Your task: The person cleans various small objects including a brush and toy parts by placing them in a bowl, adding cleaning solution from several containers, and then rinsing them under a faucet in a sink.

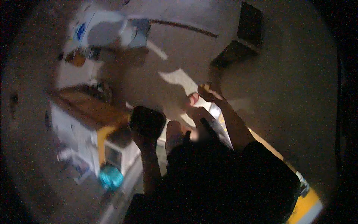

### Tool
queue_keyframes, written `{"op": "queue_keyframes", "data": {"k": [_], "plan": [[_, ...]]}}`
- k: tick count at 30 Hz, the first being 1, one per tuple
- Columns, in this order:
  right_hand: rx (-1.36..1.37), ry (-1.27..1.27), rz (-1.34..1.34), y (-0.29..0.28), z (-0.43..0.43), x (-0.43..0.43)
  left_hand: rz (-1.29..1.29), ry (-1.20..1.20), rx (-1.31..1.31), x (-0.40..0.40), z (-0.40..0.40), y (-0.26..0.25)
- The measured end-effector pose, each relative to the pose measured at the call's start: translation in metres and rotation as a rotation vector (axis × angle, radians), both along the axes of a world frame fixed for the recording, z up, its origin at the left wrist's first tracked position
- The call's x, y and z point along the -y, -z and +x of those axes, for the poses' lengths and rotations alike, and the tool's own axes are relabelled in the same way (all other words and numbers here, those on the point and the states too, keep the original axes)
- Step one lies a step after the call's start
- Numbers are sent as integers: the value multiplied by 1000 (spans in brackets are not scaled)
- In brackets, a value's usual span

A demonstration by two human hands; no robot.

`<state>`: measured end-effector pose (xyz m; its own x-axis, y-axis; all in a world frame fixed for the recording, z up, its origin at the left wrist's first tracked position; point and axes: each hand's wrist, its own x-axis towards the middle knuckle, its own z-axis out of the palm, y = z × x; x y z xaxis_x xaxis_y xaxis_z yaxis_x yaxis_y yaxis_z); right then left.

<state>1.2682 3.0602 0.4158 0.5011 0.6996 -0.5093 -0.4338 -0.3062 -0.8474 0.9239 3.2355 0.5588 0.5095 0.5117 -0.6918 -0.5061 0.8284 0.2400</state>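
The view is dark and blurred. My left hand (144, 140) is raised left of my body, gripping a dark, round-cornered, phone-like object (147, 121) that hides most of its fingers. On the other side, my right hand (207, 93) reaches forward above my legs. A small pale strip (216, 94) shows at its edge; whether the hand holds it cannot be told. My bent knees (174, 129) and dark clothing (223, 179) fill the lower middle. Close to my right hand, a pale, curved, blurred patch (181, 79) and a reddish patch (193, 99) are visible.
Left of me stands a brown-topped piece of furniture (84, 105) with a pale side. A shiny turquoise item (111, 177) lies below it. Pale blurred objects (105, 30) are at the upper left, a dark angular object (249, 25) at the upper right, a yellow surface (304, 205) at the lower right.
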Motion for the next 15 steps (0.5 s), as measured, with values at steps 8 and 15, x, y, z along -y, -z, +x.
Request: {"op": "queue_keyframes", "data": {"k": [8, 15], "plan": [[575, 25, -651, 70, 207, -124, 9, 301, -176, -179, 200, 77], [703, -156, -982, 81, 361, -214, 4, 465, -189, -308, 381, 143]]}}
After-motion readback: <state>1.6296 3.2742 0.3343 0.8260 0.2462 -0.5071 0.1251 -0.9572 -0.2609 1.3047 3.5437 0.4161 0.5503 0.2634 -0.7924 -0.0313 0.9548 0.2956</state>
